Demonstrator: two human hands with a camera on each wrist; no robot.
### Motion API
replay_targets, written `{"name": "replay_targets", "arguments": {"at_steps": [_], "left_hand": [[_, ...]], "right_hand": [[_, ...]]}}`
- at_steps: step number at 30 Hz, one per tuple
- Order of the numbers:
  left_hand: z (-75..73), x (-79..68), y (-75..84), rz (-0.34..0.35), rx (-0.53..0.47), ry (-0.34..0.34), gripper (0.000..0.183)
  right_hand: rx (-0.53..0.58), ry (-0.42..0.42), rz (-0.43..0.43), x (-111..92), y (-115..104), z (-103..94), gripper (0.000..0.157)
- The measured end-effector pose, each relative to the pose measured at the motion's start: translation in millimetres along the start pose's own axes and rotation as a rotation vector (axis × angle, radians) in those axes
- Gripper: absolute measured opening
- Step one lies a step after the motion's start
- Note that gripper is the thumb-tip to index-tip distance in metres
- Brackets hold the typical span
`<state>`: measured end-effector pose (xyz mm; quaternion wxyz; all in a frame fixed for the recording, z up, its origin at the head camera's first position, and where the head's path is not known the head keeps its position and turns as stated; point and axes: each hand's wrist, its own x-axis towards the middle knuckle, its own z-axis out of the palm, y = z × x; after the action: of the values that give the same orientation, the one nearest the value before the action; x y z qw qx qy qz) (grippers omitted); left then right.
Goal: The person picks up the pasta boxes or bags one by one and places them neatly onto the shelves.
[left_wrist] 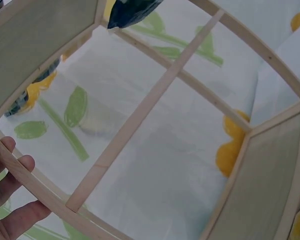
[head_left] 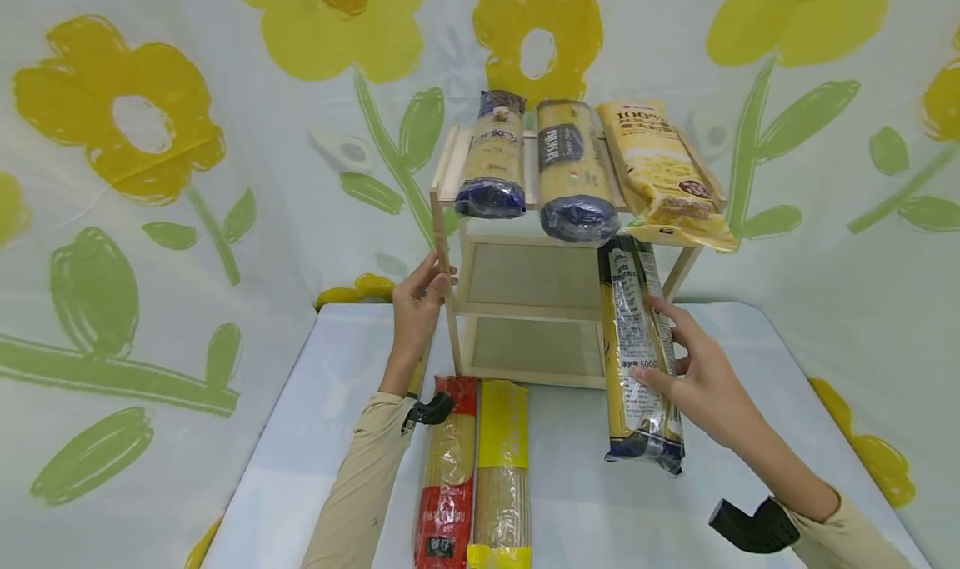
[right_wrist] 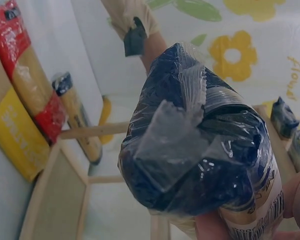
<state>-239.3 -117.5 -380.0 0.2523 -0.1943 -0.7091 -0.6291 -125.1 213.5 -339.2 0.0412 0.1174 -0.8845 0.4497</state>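
Observation:
My left hand holds the left upright of a wooden rack; in the left wrist view its fingers and thumb lie around that bar. On the right, my right hand grips a long pack of spaghetti with dark blue ends and a white printed label. The pack is held steeply tilted in front of the rack's right side, its upper end below the top shelf. Its crumpled blue end fills much of the right wrist view and hides part of the rack.
On the rack's top lie a blue-ended pasta pack, a second one and a yellow noodle bag, overhanging the front. A red pasta pack and a yellow one lie on the table. Another pack lies beside the rack.

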Motion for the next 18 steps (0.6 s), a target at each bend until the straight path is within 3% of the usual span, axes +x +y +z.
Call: {"name": "replay_targets", "arguments": {"at_steps": [10, 18], "left_hand": [[-0.4, 0.8, -2.1, 0.005, -0.011, 0.011, 0.041], [-0.2, 1.3, -3.7, -0.009, -0.056, -0.001, 0.041]], "right_hand": [[-0.058, 0.005, 0.000, 41, -6, -4.7, 0.082], [-0.052, -0.009, 0.052, 73, -6, -5.9, 0.078]]}}
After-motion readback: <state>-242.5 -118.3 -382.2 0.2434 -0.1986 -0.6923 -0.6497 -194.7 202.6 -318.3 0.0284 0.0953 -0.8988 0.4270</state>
